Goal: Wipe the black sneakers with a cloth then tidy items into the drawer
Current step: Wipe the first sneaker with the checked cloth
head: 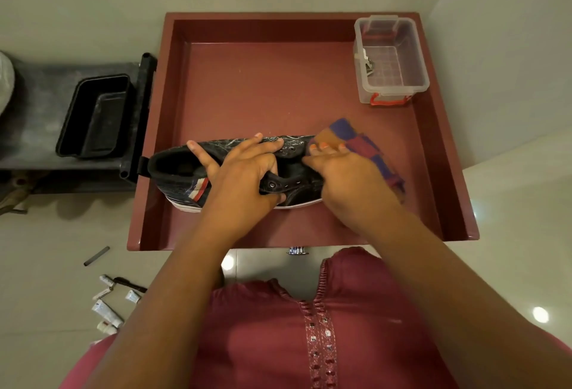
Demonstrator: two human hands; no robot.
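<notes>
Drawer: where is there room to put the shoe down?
The drawer floor is bare behind the sneaker, left of the clear box. It is crowded in front, where the left hand and the right hand press the cloth.

Left of centre, a black tub (94, 116) on a dark low shelf (37, 104). On the pale floor (46, 234) lower left, a short dark stick (96, 256), a black pen (130, 284) and a loose cluster of small white tubes (106, 311), near one another.
</notes>
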